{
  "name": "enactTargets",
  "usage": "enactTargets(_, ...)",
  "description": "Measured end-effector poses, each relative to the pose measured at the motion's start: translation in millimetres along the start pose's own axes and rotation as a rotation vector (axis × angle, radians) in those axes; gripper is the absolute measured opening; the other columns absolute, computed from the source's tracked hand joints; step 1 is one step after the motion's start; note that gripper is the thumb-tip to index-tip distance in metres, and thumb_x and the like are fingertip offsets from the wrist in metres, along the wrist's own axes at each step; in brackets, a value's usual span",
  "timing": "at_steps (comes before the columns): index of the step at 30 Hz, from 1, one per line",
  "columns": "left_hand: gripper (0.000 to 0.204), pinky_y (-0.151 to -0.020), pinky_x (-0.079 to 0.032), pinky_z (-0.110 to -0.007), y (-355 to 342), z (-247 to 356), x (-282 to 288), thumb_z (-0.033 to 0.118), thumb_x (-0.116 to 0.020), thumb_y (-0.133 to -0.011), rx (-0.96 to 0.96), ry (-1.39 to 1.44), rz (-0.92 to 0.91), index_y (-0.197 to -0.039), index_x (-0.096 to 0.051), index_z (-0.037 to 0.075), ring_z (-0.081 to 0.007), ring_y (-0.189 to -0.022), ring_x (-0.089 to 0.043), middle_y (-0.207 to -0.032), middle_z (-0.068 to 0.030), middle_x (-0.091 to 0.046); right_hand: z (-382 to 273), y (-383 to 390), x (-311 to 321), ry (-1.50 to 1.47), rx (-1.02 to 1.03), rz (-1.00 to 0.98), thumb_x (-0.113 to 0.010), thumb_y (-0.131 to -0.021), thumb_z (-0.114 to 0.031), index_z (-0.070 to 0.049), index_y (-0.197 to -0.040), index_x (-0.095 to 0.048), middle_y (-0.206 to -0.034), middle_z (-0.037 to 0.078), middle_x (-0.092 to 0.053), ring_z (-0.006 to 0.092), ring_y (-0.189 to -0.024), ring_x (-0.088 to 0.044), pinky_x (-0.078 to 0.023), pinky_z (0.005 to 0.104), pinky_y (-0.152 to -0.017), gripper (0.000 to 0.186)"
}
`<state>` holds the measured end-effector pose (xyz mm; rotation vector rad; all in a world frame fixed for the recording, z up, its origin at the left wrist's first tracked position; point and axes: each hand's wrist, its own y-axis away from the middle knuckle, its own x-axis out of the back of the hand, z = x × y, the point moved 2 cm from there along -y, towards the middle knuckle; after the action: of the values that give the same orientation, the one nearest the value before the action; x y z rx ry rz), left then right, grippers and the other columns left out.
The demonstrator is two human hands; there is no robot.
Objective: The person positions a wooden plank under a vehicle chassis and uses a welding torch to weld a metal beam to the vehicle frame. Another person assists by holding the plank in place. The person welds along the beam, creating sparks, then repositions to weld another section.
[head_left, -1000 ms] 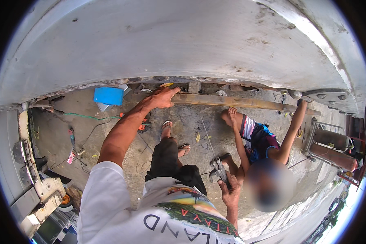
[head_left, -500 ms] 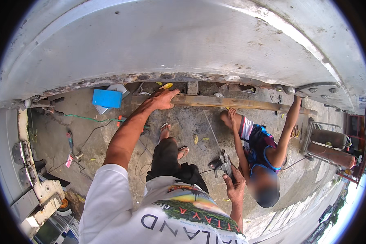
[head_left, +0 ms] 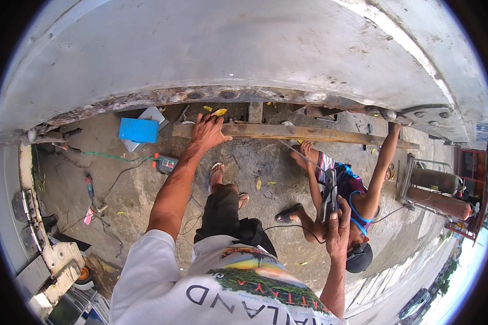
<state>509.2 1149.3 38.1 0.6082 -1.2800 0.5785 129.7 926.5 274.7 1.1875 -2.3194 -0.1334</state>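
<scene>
My left hand [head_left: 206,132] lies across the left end of a long brown beam [head_left: 309,133], fingers spread over its far edge and thumb along the near one. In my right hand [head_left: 338,225] is a welding electrode holder [head_left: 329,189], gripped by its handle. From its jaws a thin rod [head_left: 301,154] slants up to the left, its tip close to the beam's near edge. A black cable [head_left: 290,225] trails leftward from near the holder. A crouching co-worker [head_left: 363,200] has one hand at the beam's near edge and the other raised to the right, beside the metal panel.
A large grey metal panel [head_left: 228,49] with a rusty lower edge arches above. On the concrete floor lie a blue box [head_left: 139,130], a red-and-grey tool [head_left: 164,163] and an angle grinder [head_left: 89,185]. Gas cylinders [head_left: 439,200] rest on a trolley at right.
My right hand has moved up and right with the electrode holder, bringing the rod tip near the beam. My left hand has shifted left and spread its fingers. The co-worker's head has lowered.
</scene>
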Motion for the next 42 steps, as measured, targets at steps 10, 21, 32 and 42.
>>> enactTargets(10, 0.087, -0.086, -0.059, -0.048, -5.0, 2.3, 3.3, 0.073, -0.075, -0.076, 0.117, 0.039, -0.191, -0.126, -0.067, 0.003, -0.0347, -0.098, -0.075, -0.107, -0.0208, -0.076, -19.3, -71.3, -0.6, -0.024, -0.092, -0.038, -0.082, -0.087, -0.039, -0.008, -0.150, -0.047, -0.094, 0.003, -0.060, 0.0116, -0.086, -0.055, -0.048, 0.0278, -0.077, 0.078)
enactTargets(21, 0.083, -0.094, -0.056, -0.050, -7.0, 4.2, 16.4, 0.072, -0.072, -0.079, 0.127, 0.122, -0.281, -0.126, -0.067, 0.003, -0.0394, -0.106, -0.071, -0.111, -0.0222, -0.074, -29.4, -155.5, -5.5, 0.285, 0.136, -0.174, -0.071, -0.097, -0.039, -0.001, -0.150, -0.053, -0.090, 0.006, -0.069, 0.0088, -0.078, -0.060, -0.050, 0.0258, -0.070, 0.068)
enactTargets(32, 0.091, -0.120, -0.037, -0.049, 2.1, -0.8, 18.7, 0.071, -0.068, -0.084, 0.058, 0.248, -0.212, -0.148, -0.052, 0.007, -0.0333, -0.147, -0.040, -0.157, -0.0175, -0.045, -35.2, -187.8, -14.0, 0.228, 0.099, -0.275, -0.071, -0.096, -0.041, -0.002, -0.151, -0.052, -0.092, 0.005, -0.069, 0.0090, -0.077, -0.058, -0.049, 0.0255, -0.071, 0.070)
enactTargets(42, 0.072, -0.116, -0.040, -0.051, 0.1, -19.1, -3.8, 0.048, -0.080, -0.083, -0.108, 0.354, -0.046, -0.133, -0.054, 0.003, -0.0382, -0.140, -0.043, -0.145, -0.0179, -0.048, -36.8, -180.6, -8.9, 0.138, 0.054, -0.250, -0.077, -0.095, -0.039, 0.003, -0.148, -0.053, -0.114, 0.010, -0.074, 0.0128, -0.104, -0.065, -0.052, 0.0282, -0.094, 0.071)
